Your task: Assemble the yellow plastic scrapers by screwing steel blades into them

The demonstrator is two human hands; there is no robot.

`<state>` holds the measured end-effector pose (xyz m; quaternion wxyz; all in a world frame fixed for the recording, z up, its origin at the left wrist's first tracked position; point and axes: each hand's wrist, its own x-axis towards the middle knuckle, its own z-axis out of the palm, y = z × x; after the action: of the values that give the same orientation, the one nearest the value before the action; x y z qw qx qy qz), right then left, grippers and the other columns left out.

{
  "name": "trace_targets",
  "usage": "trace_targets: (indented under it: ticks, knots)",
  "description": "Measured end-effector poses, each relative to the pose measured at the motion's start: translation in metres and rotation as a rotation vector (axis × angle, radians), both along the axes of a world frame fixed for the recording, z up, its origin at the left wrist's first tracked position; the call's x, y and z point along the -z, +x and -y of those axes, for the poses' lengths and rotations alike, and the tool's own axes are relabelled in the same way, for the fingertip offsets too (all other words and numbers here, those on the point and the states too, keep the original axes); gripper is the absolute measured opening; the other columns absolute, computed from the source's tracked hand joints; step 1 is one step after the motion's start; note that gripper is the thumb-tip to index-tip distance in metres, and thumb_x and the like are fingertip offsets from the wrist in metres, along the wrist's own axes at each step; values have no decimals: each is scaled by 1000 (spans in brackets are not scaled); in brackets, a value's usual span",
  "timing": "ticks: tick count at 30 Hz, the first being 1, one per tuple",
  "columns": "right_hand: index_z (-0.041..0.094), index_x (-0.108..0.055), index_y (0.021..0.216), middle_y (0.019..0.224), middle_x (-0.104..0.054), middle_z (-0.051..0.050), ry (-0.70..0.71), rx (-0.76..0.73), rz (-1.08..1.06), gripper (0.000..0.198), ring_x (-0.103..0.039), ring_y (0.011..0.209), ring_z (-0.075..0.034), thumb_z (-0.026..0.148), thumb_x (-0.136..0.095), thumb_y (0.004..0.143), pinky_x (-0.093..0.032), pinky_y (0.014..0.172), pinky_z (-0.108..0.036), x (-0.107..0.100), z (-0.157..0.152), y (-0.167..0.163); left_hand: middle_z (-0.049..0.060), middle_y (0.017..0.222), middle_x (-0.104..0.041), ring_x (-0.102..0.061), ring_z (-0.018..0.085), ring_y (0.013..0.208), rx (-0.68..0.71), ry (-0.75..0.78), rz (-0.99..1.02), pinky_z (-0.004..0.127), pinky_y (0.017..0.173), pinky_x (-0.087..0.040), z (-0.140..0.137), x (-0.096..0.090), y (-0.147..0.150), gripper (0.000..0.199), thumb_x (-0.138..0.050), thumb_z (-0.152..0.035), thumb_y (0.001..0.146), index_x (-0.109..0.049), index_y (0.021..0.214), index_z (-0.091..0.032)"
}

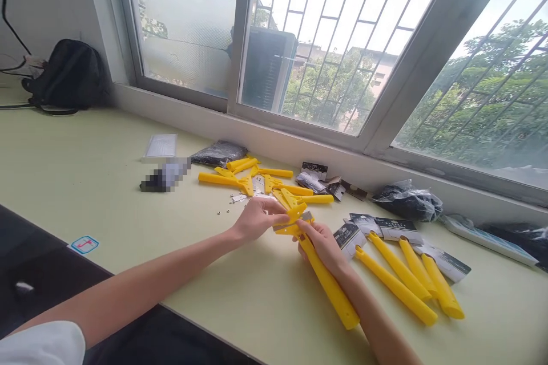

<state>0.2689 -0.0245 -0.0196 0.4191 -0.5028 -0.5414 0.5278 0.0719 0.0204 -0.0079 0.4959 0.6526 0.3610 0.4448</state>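
Observation:
In front of me, above the table, I hold a yellow scraper (327, 282) with a long handle pointing down toward me. My right hand (324, 244) is wrapped round it just below the head. At the head, the fingers of my left hand (257, 219) pinch a flat yellow plate (297, 211) with small holes. A strip of grey metal blade (307, 217) shows between the yellow parts. My fingers cover part of the head, so I cannot tell whether the plate is fastened.
Several loose yellow scraper parts (220, 180) lie beyond my hands with small nuts (218, 213). To the right lie several yellow scrapers (396, 285) with black-and-white cards (398, 230). Black plastic-wrapped packs (220, 153) sit along the window wall. A black backpack (68, 77) stands far left.

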Motion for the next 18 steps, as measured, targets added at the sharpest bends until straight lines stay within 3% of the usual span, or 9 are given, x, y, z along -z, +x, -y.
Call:
trace_targets:
  ticks: [5,14,18]
  knots:
    - [17,-58,70,60,-49,4,10,-28,-9,56,-48,39,-10,72,-68,80,-32,43,-25,-2,4,-2,5,84,-76,-67,20,79,14,12,-30,29,68,-50,-4,4,-6,29,-81,-47,78,-80,80,-18]
    - [19,-56,73,50,-50,3,0,-45,79,50,-46,43,-12,66,-55,91,-35,48,-26,-13,14,-4,10,84,-76,-76,25,75,209,-132,40,37,65,-63,3,3,-1,51,-79,-63,77,-65,85,-15]
    - [20,-53,74,48,-54,1,5,-64,142,59,-45,45,-13,74,-44,94,-34,50,-26,-14,15,-4,9,82,-76,-76,22,70,227,-100,64,34,65,-63,7,4,1,52,-80,-63,76,-61,82,-16]
